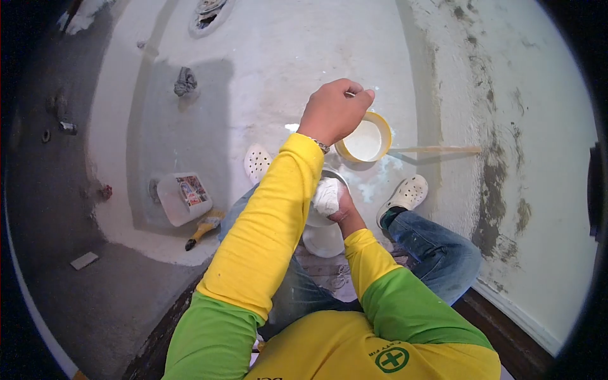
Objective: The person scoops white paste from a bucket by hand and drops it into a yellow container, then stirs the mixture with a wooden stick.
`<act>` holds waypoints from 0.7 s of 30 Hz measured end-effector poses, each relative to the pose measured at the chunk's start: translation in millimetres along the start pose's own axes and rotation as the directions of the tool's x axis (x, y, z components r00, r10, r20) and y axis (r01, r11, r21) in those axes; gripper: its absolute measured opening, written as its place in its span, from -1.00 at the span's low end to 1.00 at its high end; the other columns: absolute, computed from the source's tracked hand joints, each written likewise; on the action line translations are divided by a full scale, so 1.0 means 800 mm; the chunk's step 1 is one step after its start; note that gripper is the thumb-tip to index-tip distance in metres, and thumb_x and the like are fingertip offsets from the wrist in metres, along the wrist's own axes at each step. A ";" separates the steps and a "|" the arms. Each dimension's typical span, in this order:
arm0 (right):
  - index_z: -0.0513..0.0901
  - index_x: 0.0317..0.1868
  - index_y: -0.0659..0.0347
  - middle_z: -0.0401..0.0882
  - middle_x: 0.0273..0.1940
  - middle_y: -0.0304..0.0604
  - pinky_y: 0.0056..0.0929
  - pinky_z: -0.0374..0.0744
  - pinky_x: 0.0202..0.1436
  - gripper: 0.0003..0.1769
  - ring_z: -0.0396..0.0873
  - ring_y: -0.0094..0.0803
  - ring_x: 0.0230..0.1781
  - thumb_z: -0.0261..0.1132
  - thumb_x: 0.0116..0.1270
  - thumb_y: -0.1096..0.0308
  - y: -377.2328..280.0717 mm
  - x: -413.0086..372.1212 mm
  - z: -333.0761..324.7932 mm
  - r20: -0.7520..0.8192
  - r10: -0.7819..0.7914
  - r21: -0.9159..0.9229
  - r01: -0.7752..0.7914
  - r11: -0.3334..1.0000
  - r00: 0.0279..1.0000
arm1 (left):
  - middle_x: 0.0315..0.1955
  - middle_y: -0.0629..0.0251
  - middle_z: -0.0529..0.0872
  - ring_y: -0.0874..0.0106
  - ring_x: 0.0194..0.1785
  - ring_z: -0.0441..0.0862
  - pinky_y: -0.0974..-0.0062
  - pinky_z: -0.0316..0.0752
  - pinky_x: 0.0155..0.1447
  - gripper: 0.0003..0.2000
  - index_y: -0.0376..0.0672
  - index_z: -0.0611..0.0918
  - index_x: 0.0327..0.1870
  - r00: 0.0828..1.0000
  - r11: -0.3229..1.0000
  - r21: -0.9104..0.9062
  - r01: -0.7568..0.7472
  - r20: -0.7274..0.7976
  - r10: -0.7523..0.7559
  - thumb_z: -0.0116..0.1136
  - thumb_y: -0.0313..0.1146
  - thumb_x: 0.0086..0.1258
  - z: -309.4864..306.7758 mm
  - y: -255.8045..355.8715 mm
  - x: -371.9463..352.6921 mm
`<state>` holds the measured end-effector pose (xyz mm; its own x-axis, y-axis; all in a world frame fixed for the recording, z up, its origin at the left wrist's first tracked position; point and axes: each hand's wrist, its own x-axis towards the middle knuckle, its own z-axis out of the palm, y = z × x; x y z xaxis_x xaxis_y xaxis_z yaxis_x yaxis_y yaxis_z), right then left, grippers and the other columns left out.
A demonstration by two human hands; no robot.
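My left hand (334,111) is raised over the floor, beside and partly above a yellow-rimmed tub (365,137) of white liquid. Its fingers are curled with the thumb against them; whatever they hold, if anything, is hidden. Lower down, my right hand (347,208) grips a soft, crumpled white lump (327,196), which could be paste or a bag. Under the lump sits a round metal bowl (337,173), partly covered by my left forearm. A round whitish lid or dish (323,242) lies just below it, between my legs.
A wooden stick (437,150) lies right of the tub. To the left are a white plastic container (183,199) with a label and a paintbrush (206,228). A grey crumpled object (185,82) and an opening (208,18) are farther off. White clogs (408,192) flank the tub.
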<state>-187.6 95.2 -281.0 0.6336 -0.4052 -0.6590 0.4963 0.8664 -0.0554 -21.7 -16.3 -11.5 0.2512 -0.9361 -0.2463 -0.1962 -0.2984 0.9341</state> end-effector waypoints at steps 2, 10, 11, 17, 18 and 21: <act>0.61 -0.05 0.15 0.69 -0.21 -0.06 0.00 0.70 -0.16 -0.64 0.70 -0.09 -0.26 0.05 0.47 0.07 0.004 0.003 -0.004 -0.016 0.031 0.025 -0.030 0.999 0.999 | -0.19 0.07 0.76 0.13 -0.07 0.69 0.31 0.54 0.07 -0.60 -0.21 0.72 -0.14 1.000 1.000 0.000 0.024 0.013 -0.024 0.20 -0.02 0.29 0.001 0.001 -0.001; 0.63 -0.10 0.18 0.71 -0.25 -0.07 0.00 0.70 -0.14 -0.62 0.70 -0.10 -0.25 0.05 0.47 0.06 0.018 0.009 0.007 -0.053 0.088 0.054 -0.085 0.995 0.995 | -0.18 0.07 0.76 0.14 -0.06 0.69 0.32 0.53 0.08 -0.59 -0.23 0.71 -0.12 0.999 0.999 -0.002 0.034 0.010 -0.034 0.20 -0.03 0.29 0.002 -0.004 -0.001; 0.64 -0.10 0.17 0.71 -0.24 -0.07 -0.01 0.70 -0.14 -0.62 0.70 -0.10 -0.25 0.05 0.47 0.06 0.017 0.006 0.011 -0.045 0.096 0.064 -0.093 0.994 0.994 | -0.18 0.07 0.76 0.14 -0.06 0.69 0.32 0.53 0.08 -0.59 -0.23 0.71 -0.12 0.999 0.999 -0.002 0.034 0.011 -0.034 0.20 -0.03 0.29 0.003 -0.004 -0.001; 0.63 -0.12 0.18 0.69 -0.25 -0.06 -0.03 0.70 -0.18 -0.63 0.69 -0.09 -0.28 0.04 0.46 0.07 -0.003 -0.013 0.026 0.012 0.037 0.082 -0.038 0.996 0.999 | -0.17 0.08 0.76 0.18 -0.06 0.69 0.34 0.53 0.08 -0.58 -0.23 0.71 -0.10 0.999 0.999 -0.005 0.045 0.015 -0.045 0.21 -0.02 0.28 0.008 -0.005 0.005; 0.62 -0.12 0.18 0.68 -0.26 -0.06 -0.03 0.69 -0.19 -0.63 0.69 -0.08 -0.29 0.04 0.46 0.08 -0.009 -0.018 0.029 0.072 0.016 0.095 -0.023 0.995 0.997 | -0.17 0.09 0.76 0.18 -0.06 0.69 0.34 0.53 0.08 -0.58 -0.23 0.71 -0.09 0.999 0.999 -0.009 0.047 0.007 -0.047 0.21 -0.02 0.28 0.009 -0.006 0.005; 0.62 -0.14 0.17 0.67 -0.29 -0.07 -0.05 0.69 -0.22 -0.65 0.67 -0.06 -0.31 0.03 0.45 0.10 -0.029 -0.013 0.024 0.018 -0.032 -0.006 0.032 0.999 0.999 | -0.17 0.09 0.76 0.20 -0.07 0.69 0.36 0.53 0.08 -0.58 -0.23 0.71 -0.09 0.999 0.998 -0.022 0.052 0.006 -0.052 0.21 -0.02 0.28 0.009 -0.005 0.004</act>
<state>-194.1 73.7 -258.3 0.6277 -0.4380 -0.6435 0.5129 0.8546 -0.0814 -27.2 -19.4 -17.9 0.2556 -0.9203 -0.2961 -0.1622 -0.3428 0.9253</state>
